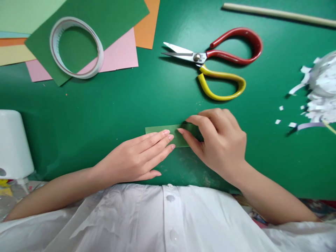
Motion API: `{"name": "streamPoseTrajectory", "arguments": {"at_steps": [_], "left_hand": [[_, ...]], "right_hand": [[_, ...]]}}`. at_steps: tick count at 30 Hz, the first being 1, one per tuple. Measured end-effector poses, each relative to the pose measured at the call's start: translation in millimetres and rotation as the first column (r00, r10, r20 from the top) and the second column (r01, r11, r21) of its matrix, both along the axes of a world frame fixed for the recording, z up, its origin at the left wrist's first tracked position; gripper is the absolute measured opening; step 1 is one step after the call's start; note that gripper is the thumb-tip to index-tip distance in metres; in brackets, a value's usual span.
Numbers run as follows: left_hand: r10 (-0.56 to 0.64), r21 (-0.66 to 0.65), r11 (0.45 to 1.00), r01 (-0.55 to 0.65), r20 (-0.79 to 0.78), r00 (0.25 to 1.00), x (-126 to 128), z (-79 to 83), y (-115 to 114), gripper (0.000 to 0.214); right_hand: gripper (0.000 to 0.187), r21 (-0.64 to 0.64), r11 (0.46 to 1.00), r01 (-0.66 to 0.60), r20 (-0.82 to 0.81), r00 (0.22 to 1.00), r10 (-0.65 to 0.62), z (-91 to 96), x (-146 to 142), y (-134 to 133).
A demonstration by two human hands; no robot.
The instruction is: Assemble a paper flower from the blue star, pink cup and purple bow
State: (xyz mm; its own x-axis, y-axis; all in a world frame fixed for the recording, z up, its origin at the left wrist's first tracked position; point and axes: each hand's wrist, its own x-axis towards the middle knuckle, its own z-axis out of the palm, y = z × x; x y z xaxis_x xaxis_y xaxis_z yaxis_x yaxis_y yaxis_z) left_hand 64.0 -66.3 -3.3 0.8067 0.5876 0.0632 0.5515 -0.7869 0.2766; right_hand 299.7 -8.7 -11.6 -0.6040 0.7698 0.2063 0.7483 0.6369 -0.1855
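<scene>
A small green paper strip [157, 129] lies flat on the green table [105, 115] near the front edge. My left hand [136, 157] rests on it with fingers stretched out flat, the fingertips pressing the strip's middle. My right hand [217, 140] is curled over the strip's right end, thumb and fingers pinching the paper there. That end of the strip is hidden under the fingers.
Scissors [217, 59] with one red and one yellow handle lie behind my hands. A tape roll [76, 47] sits on a stack of coloured paper sheets [118, 52] at back left. White shredded paper [322, 87] lies right, a wooden stick [278, 14] far back, a white container [13, 143] left.
</scene>
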Motion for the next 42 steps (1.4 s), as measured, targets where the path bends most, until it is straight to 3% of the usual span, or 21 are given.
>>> {"name": "streamPoseTrajectory", "arguments": {"at_steps": [5, 9, 15, 29, 42], "left_hand": [[-0.010, 0.026, 1.000, 0.011, -0.026, 1.000, 0.2, 0.1, -0.9, 0.067], [-0.008, 0.034, 0.999, 0.009, -0.011, 1.000, 0.6, 0.4, -1.3, 0.069], [-0.012, -0.011, 1.000, 0.012, -0.012, 1.000, 1.4, 1.9, -0.5, 0.064], [0.045, -0.066, 0.997, -0.045, 0.004, 0.999, -5.7, 0.4, -9.3, 0.060], [0.039, 0.057, 0.997, -0.047, 0.143, 0.989, -34.9, -0.4, -18.9, 0.046]], "right_hand": [[0.020, 0.207, 0.964, -0.166, -0.093, 0.978, 0.188, -0.1, 9.1, -12.7], [0.016, 0.173, 0.936, -0.307, -0.099, 0.940, 0.327, 0.9, 13.0, -32.3], [0.022, 0.089, 0.958, -0.274, -0.021, 0.961, 0.277, 2.8, 11.0, -53.5], [0.036, 0.112, 0.969, -0.222, 0.060, 0.975, 0.216, 4.9, 10.6, -65.0], [0.036, 0.117, 0.973, -0.197, 0.116, 0.976, 0.183, 9.6, 32.3, -61.2]]}}
